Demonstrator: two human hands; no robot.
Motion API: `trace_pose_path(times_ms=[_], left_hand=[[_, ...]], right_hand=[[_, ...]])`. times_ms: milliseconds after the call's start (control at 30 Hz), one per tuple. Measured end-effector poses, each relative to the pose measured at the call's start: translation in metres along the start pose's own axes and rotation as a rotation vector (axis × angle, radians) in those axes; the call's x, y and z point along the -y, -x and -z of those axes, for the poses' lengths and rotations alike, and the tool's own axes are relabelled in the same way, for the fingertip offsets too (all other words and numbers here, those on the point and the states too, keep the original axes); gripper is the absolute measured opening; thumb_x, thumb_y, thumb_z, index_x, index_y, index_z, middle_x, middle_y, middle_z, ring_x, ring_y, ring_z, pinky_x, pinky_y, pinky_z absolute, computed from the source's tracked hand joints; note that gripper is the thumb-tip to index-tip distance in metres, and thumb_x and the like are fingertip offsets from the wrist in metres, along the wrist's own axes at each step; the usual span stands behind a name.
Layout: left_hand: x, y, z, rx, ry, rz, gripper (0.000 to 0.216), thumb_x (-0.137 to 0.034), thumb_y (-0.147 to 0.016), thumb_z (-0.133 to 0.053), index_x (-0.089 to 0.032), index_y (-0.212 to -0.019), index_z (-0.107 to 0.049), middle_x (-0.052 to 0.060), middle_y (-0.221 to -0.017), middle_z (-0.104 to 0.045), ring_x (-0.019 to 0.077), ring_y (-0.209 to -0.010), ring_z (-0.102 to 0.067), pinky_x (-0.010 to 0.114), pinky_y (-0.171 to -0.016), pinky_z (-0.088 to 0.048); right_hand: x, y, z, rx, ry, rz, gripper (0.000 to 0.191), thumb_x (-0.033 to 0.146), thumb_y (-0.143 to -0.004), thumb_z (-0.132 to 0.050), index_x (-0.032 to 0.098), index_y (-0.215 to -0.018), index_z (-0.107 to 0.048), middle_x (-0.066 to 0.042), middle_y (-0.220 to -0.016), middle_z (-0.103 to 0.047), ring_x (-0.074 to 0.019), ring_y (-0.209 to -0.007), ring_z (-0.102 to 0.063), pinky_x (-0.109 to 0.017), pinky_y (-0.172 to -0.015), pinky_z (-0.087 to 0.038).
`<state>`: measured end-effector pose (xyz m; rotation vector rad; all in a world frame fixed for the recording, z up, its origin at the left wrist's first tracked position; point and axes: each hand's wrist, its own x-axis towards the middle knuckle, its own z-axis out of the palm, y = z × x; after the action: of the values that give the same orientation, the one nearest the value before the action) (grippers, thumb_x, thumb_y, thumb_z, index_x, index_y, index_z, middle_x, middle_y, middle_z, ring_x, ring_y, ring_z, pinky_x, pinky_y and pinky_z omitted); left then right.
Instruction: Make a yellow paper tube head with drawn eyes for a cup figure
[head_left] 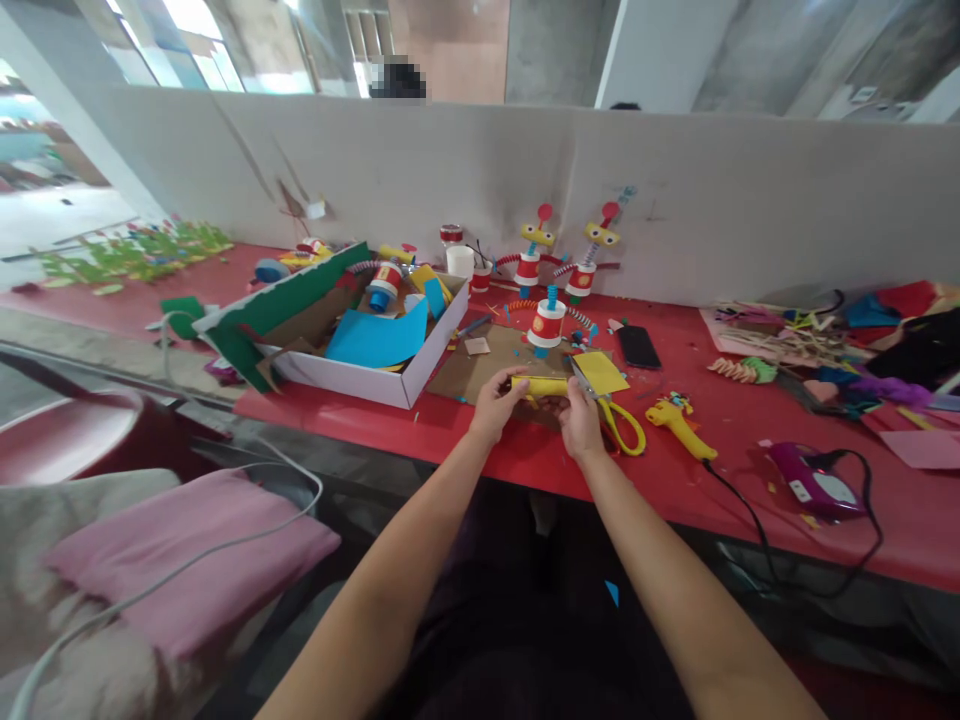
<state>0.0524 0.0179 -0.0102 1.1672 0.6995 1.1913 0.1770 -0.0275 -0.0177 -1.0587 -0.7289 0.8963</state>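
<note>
Between my two hands is a rolled piece of yellow paper (pixel 541 386), held level above the table's front edge. My left hand (pixel 496 402) grips its left end, and my right hand (pixel 581 418) grips the right end. Just right of my right hand lie yellow-handled scissors (pixel 624 428), blades pointing back toward a flat yellow sheet (pixel 602 372). Behind the roll stands a red and white cup figure (pixel 547 325) with striped pipe-cleaner arms and a blue coil on top, without a head. Two similar figures with yellow heads, one a cup robot (pixel 528 268), stand farther back.
A white box (pixel 409 385) with blue sheets stands at left. On the right lie a yellow glue gun (pixel 684 428), a black phone (pixel 639 347) and a purple corded device (pixel 814 482). Craft sticks (pixel 784 335) pile at far right. A partition (pixel 450 170) closes the back.
</note>
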Motion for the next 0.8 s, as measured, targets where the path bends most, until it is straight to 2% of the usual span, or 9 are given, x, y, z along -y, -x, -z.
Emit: trace_pose_path(times_ms=[133, 267, 400, 600, 800], left_hand=[[-0.0012, 0.0032, 0.0007, 0.025, 0.003, 0.024, 0.042, -0.034, -0.063, -0.078, -0.017, -0.099, -0.068, 0.003, -0.082, -0.065, 0.0136, -0.07, -0.058, 0.024, -0.061, -0.049], [-0.0039, 0.0056, -0.0009, 0.014, 0.0, 0.012, 0.045, -0.024, -0.057, -0.081, -0.017, -0.1, -0.068, 0.003, -0.09, -0.066, 0.0148, -0.08, -0.059, 0.023, -0.069, -0.049], [-0.0046, 0.0063, -0.001, -0.012, 0.013, 0.025, 0.045, -0.027, -0.062, -0.078, -0.017, -0.104, -0.066, 0.003, -0.087, -0.064, 0.0137, -0.074, -0.058, 0.023, -0.065, -0.048], [-0.0045, 0.0053, 0.0007, -0.057, 0.032, 0.035, 0.044, -0.029, -0.062, -0.078, -0.017, -0.102, -0.066, 0.0, -0.079, -0.06, 0.0107, -0.065, -0.055, 0.02, -0.057, -0.044], [-0.0066, 0.004, 0.0006, -0.132, 0.067, 0.009, 0.047, -0.03, -0.057, -0.081, -0.018, -0.1, -0.063, 0.0, -0.085, -0.061, 0.0098, -0.064, -0.054, 0.021, -0.057, -0.044]], right_hand=[[-0.0003, 0.0007, 0.001, 0.011, -0.008, 0.023, 0.038, 0.057, -0.071, -0.065, 0.02, -0.079, -0.059, 0.001, -0.067, -0.067, -0.0165, -0.058, -0.063, -0.03, -0.058, -0.051], [-0.0017, 0.0013, 0.0028, 0.027, 0.01, 0.041, 0.035, 0.055, -0.073, -0.065, 0.02, -0.078, -0.059, 0.003, -0.066, -0.065, -0.015, -0.057, -0.061, -0.029, -0.058, -0.05], [-0.003, 0.0022, 0.0037, 0.036, 0.038, 0.057, 0.032, 0.052, -0.074, -0.065, 0.021, -0.079, -0.056, 0.005, -0.066, -0.063, -0.0132, -0.056, -0.06, -0.027, -0.059, -0.05], [-0.0003, 0.0045, 0.0036, 0.049, 0.114, 0.073, 0.034, 0.056, -0.079, -0.057, 0.023, -0.083, -0.05, 0.006, -0.061, -0.06, -0.0147, -0.051, -0.059, -0.027, -0.051, -0.048], [0.0037, 0.0093, -0.0021, -0.05, 0.271, 0.181, 0.039, 0.059, -0.081, -0.05, 0.022, -0.094, -0.049, 0.002, -0.069, -0.063, -0.0158, -0.052, -0.06, -0.029, -0.051, -0.048]])
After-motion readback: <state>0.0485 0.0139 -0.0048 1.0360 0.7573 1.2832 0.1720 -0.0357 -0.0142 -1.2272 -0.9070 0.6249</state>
